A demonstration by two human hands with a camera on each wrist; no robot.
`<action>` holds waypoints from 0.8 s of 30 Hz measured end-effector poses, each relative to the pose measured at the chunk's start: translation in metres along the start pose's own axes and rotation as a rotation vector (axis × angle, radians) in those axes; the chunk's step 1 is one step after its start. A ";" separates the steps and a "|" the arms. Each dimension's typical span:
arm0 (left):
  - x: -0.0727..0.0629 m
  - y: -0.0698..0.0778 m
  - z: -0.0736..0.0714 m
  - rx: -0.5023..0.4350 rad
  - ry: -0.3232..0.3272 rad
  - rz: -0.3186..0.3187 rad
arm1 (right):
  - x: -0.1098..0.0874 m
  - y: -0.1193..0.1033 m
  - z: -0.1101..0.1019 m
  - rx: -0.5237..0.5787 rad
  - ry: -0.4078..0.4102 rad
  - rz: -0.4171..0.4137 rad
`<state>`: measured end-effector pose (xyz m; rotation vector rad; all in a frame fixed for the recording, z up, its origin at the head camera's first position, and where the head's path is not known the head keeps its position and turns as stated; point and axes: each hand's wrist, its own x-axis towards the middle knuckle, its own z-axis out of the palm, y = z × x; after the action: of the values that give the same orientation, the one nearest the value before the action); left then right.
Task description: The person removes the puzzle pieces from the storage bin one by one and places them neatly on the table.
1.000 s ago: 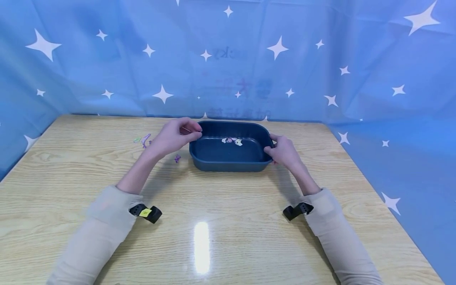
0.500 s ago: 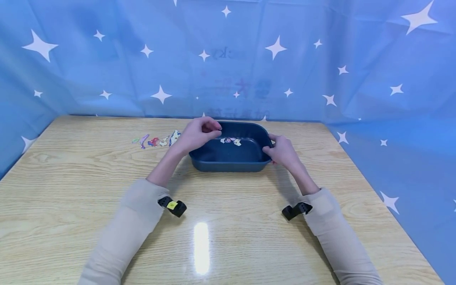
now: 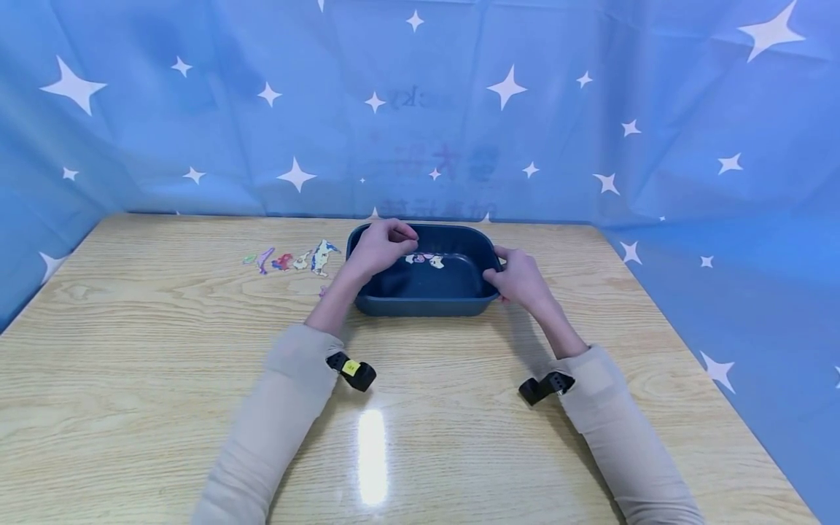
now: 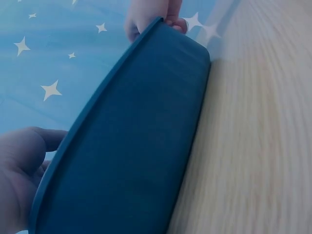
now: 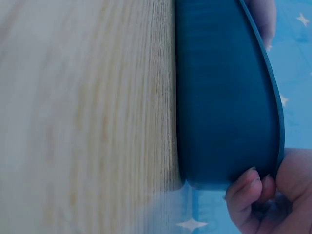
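Note:
A dark blue oblong tray (image 3: 426, 308) stands at the back middle of the table. Several small pale and pink flat pieces (image 3: 436, 262) lie on its floor. Over the tray's left part is my left hand (image 3: 380, 248), thumb and fingers brought close together; whether anything is between them cannot be seen. In the left wrist view the tray wall (image 4: 126, 141) hides its fingertips. My right hand (image 3: 521, 279) grips the tray's right end, thumb at the rim and fingers curled beneath, as the right wrist view of that hand (image 5: 268, 204) shows.
Left of the tray lies a row of flat shapes: green (image 3: 249, 259), purple (image 3: 264, 260), red (image 3: 283, 262), cream (image 3: 302, 260) and white-blue (image 3: 324, 257). A small purple piece (image 3: 323, 290) is nearer the tray. A blue starred curtain (image 3: 433, 109) hangs behind the wooden table (image 3: 164, 350).
My left hand has moved right, from the tray's left rim to over its inside, uncovering the row of coloured pieces. My right hand stays on the tray's right end.

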<state>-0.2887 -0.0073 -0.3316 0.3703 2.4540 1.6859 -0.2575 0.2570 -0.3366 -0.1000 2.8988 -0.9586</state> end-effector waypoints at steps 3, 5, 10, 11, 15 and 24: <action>0.004 0.001 0.005 0.004 0.024 -0.012 | 0.000 0.001 0.000 0.005 -0.002 0.006; 0.008 0.001 0.008 0.043 0.031 -0.024 | -0.001 0.001 0.001 0.006 -0.006 0.008; 0.014 -0.006 0.012 0.207 -0.014 -0.062 | -0.002 0.001 0.001 0.012 -0.006 0.002; 0.014 -0.008 0.012 0.236 -0.030 -0.062 | -0.002 0.001 0.001 0.014 -0.004 0.000; 0.016 -0.013 0.013 0.348 -0.101 -0.047 | -0.001 0.000 0.000 0.013 0.001 -0.007; 0.016 -0.018 0.015 0.386 -0.110 -0.027 | -0.001 0.001 0.000 0.023 0.004 0.005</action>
<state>-0.3025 0.0044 -0.3530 0.4556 2.6779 1.1398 -0.2569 0.2577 -0.3368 -0.0888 2.8897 -0.9919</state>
